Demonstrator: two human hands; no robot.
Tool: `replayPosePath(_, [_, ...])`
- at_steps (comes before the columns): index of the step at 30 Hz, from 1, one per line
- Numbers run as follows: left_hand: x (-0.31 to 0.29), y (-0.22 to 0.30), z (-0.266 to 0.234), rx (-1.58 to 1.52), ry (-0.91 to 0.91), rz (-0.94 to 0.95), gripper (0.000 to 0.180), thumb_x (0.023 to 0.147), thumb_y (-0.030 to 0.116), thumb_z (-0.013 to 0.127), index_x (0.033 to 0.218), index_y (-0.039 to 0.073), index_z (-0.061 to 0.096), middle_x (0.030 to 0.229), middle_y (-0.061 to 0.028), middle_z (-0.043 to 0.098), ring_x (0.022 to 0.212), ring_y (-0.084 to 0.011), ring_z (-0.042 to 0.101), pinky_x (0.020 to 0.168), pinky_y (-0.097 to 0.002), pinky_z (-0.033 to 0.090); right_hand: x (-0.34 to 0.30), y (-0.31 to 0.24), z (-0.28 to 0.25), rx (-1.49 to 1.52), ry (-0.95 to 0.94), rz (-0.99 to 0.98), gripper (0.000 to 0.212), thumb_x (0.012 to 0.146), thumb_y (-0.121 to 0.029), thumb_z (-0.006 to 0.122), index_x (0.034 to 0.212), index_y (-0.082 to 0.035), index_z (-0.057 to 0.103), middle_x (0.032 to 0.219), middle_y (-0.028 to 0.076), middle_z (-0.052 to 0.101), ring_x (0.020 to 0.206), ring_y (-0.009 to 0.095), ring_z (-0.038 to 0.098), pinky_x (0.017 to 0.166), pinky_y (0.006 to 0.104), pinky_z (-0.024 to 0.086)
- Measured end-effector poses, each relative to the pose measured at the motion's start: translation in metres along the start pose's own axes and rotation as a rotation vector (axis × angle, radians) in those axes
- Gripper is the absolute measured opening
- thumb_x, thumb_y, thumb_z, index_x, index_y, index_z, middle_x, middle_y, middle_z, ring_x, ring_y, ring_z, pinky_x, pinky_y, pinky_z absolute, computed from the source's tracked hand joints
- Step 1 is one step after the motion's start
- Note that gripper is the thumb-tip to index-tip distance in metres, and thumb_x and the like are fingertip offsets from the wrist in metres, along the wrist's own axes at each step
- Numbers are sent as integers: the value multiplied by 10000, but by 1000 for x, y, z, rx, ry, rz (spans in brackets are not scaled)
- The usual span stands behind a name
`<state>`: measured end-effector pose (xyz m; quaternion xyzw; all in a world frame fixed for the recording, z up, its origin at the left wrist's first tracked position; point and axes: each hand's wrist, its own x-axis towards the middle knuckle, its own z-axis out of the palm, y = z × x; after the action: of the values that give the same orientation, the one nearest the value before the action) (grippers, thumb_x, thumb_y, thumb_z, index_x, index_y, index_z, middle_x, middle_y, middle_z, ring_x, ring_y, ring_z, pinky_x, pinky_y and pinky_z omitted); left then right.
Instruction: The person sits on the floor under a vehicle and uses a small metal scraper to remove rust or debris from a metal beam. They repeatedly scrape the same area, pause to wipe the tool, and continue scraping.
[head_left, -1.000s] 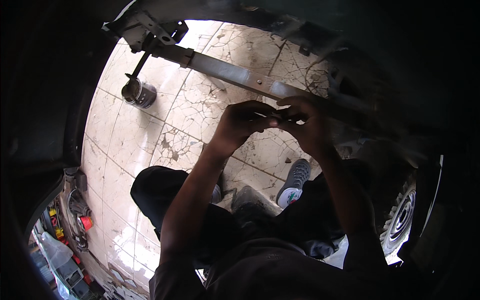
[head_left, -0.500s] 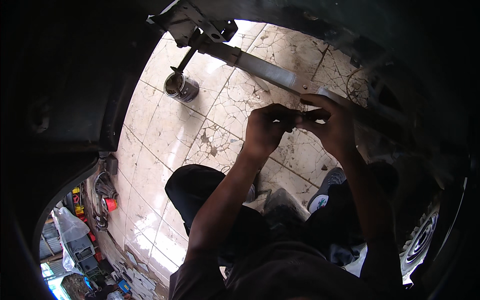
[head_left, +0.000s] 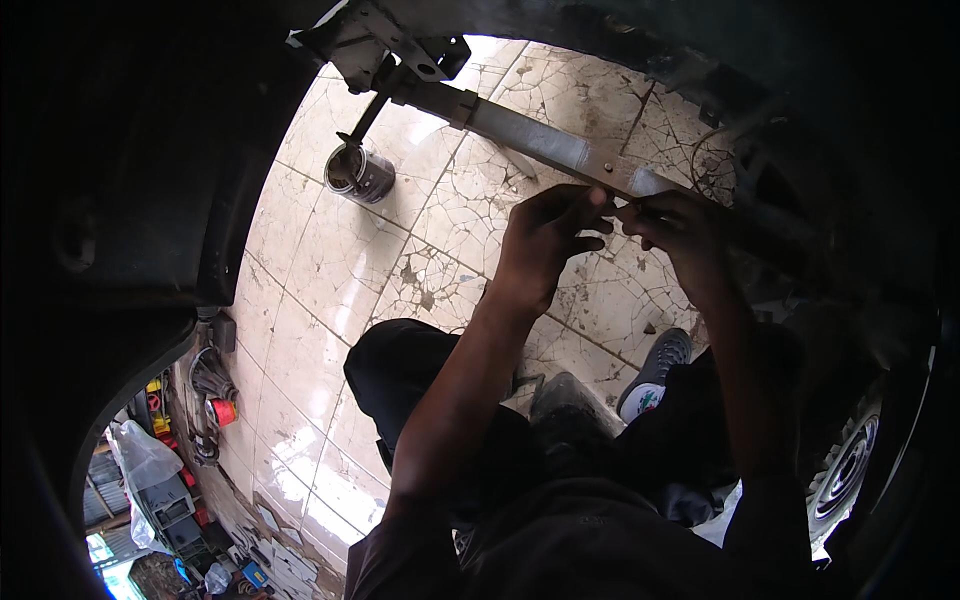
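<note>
My left hand [head_left: 545, 240] and my right hand [head_left: 685, 235] are raised close together, fingertips nearly meeting. The left thumb and forefinger are drawn together while its other fingers curl loosely; the right fingers are bunched in a pinch. Whatever sits between the fingertips is too small and dark to name. Just beyond the hands runs a metal bar [head_left: 530, 135], slanting from upper left to lower right, with a small bolt or hole [head_left: 608, 168] on its face.
A dark bracket [head_left: 395, 50] joins the bar's far left end. Under it an open can [head_left: 360, 175] stands on the cracked tile floor [head_left: 310, 260]. Dark body panels [head_left: 110, 200] surround me. A wheel [head_left: 845, 475] is at lower right; tools and clutter [head_left: 165, 490] lie at lower left.
Both hands have shifted slightly up, toward the bar. The left fingers have loosened and spread a little, and the right fingers have drawn into a tighter pinch.
</note>
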<state>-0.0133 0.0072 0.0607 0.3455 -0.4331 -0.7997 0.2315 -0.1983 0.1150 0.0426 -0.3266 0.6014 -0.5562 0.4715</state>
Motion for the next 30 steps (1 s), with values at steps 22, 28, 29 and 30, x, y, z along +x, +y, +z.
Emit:
replayPosePath(22, [23, -60, 17, 953, -150, 654, 89, 875, 153, 788, 957, 147, 823, 879, -58, 776, 745, -236, 746, 661, -345, 608, -28, 26, -24, -686, 99, -401, 298, 834, -72, 860, 1122, -57, 786, 1025, 116, 798, 859, 201, 783, 755, 303, 616])
replayPosePath(28, [37, -76, 21, 800, -306, 819, 27, 862, 99, 784, 887, 101, 792, 830, -78, 752, 730, -238, 734, 644, -348, 591, -45, 29, -30, -732, 138, -256, 294, 861, -84, 845, 1148, -65, 783, 1036, 90, 800, 870, 172, 775, 745, 276, 614])
replayPosePath(29, [39, -77, 21, 801, -333, 846, 27, 860, 90, 781, 884, 100, 791, 829, -82, 752, 731, -242, 733, 648, -348, 591, -48, 33, -32, -724, 157, -267, 292, 866, -107, 846, 1147, -58, 783, 1022, 97, 800, 851, 185, 778, 752, 277, 616])
replayPosePath(30, [39, -76, 22, 838, -350, 841, 65, 863, 70, 773, 912, 100, 802, 851, -83, 759, 749, -234, 738, 669, -341, 596, -50, 42, -35, -646, 170, -242, 292, 878, -115, 836, 1160, -62, 779, 1024, 101, 799, 859, 188, 778, 775, 283, 616])
